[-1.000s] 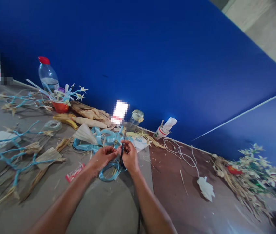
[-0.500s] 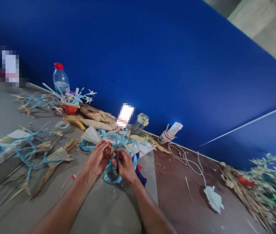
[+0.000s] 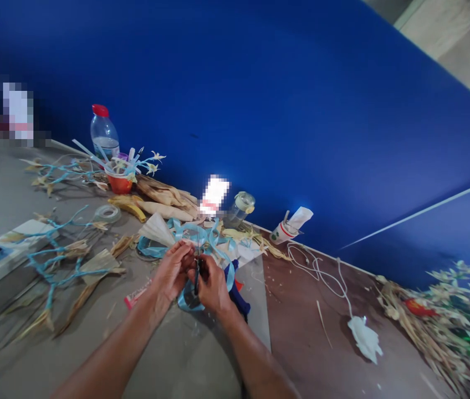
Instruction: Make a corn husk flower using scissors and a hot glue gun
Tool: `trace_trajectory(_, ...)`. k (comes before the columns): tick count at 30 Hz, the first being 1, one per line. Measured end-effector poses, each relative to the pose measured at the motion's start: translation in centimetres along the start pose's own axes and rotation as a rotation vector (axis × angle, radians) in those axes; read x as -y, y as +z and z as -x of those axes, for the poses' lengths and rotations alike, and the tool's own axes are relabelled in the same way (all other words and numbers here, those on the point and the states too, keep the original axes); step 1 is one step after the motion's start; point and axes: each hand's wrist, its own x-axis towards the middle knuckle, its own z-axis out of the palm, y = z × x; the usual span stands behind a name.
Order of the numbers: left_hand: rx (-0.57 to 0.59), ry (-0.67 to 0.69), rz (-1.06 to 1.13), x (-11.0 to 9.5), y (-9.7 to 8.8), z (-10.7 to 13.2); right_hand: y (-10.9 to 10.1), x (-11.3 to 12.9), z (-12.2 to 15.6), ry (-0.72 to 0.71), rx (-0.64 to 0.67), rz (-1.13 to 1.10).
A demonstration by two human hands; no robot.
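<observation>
Black-handled scissors (image 3: 196, 281) are in my right hand (image 3: 214, 282), blades pointing up and away from me beside my left fingertips. My left hand (image 3: 173, 270) is closed in a pinch close to the blades; what it holds is too small and hidden to make out. Light-blue ribbon (image 3: 195, 233) lies in loops behind and beneath both hands. A pale cone-shaped husk piece (image 3: 157, 230) rests just beyond my left hand. Under my left forearm a small red-and-white packet (image 3: 135, 295) is partly covered.
Blue-wrapped stems with dried husk flowers (image 3: 50, 269) spread at the left near a tape roll (image 3: 107, 213). Behind stand a red cup (image 3: 119, 183), a bottle (image 3: 104, 133), a jar (image 3: 241, 208) and a paper cup (image 3: 282, 231). White cable (image 3: 316, 269) and crumpled tissue (image 3: 364, 338) lie right.
My hands have drawn closer together, and the scissors have shifted slightly left. The pale piece at my left fingertips is less visible. More of the red-and-white packet shows.
</observation>
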Motion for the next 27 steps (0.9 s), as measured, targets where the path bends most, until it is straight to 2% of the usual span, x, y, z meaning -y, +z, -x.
trace_trajectory(11, 0.005, -0.015, 0.032, 0.3, -0.3, -0.2, 0.2, -0.5, -0.1, 0.022, -0.011, -0.088)
trace_trajectory(19, -0.018, -0.006, 0.006, 0.1, -0.2, -0.1, 0.2, -0.7, -0.2, 0.037, -0.073, 0.002)
trace_trajectory(24, 0.039, 0.125, -0.12, 0.1, -0.1, -0.1, -0.4, -1.0, -0.5, 0.122, -0.117, -0.027)
trace_trajectory(27, 0.06, 0.192, -0.195, 0.2, -0.1, -0.3, -1.0, -0.8, -0.9, 0.178, -0.092, 0.065)
